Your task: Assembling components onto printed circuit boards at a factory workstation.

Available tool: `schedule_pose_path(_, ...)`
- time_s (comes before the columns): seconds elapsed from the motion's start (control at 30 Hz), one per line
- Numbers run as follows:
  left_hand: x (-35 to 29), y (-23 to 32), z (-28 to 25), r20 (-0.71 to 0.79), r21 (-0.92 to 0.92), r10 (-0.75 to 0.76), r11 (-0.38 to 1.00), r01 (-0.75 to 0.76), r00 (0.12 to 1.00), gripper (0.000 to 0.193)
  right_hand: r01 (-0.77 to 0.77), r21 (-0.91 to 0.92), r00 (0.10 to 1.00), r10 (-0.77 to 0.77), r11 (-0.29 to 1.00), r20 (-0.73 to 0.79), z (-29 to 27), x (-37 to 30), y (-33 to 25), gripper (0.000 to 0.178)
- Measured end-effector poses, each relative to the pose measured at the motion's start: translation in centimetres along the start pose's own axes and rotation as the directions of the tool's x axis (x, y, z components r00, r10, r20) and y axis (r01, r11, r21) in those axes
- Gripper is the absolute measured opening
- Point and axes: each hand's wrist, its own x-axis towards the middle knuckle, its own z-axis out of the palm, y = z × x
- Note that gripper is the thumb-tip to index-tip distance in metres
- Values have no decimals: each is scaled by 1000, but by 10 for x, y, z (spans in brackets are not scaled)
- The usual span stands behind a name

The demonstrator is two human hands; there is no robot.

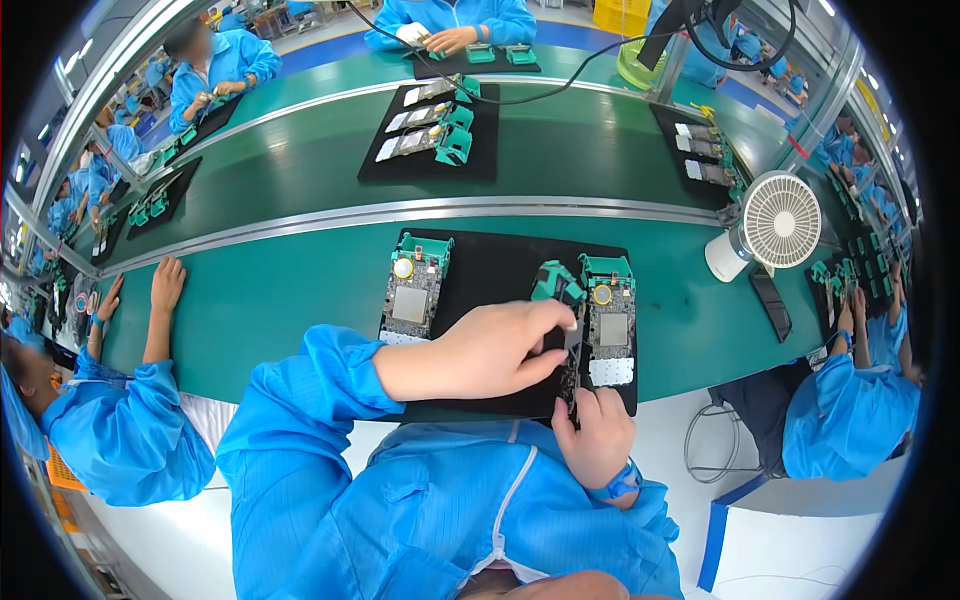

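Observation:
Between my hands is a circuit board [574, 345] with a green plastic holder [558, 282] at its far end, turned nearly edge-on above a black mat [490, 275]. My left hand [485, 350] reaches across from the left, its thumb and fingers closed on the board's upper part. Lower down, my right hand [597, 435] pinches the board's near end. A second board with a green holder [612, 315] lies flat on the mat, just right of my hands. Another such board [412, 295] rests at the mat's left side, partly behind my left forearm.
A white fan [780, 222] stands on the green table [270, 270] at right, with a dark phone [771, 303] beside it. Beyond a metal rail [450, 208], a conveyor carries black mats [375, 165] with more boards. Co-workers in blue sit left, right and opposite.

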Motion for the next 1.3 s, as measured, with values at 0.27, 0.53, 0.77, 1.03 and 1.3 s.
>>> schedule_pose_path(0.27, -5, -36, -17, 61, 218, -14, 976, 0, 998, 76, 8, 268, 992, -42, 963, 121, -8, -3, -13, 20)
schedule_pose_path(0.53, -6, -64, -22, 241, -18, 12, 1000, -8, 970, 57, -46, 445, 903, -154, 894, 402, -28, 18, 12, 38)
schedule_pose_path(0.77, -1, -59, -30, 334, -84, 7, 996, 22, 942, 51, -264, 566, 953, 120, 781, 279, -18, 51, 15, 18)
schedule_pose_path(1.03, -5, -56, -28, 317, -55, -9, 998, 28, 948, 49, -234, 362, 942, 117, 903, 316, 13, 86, -8, 19)
schedule_pose_path(1.3, -4, -53, -25, 308, -9, -40, 999, 44, 951, 47, -8, 30, 987, 3, 1000, 164, 24, 94, -20, 17)
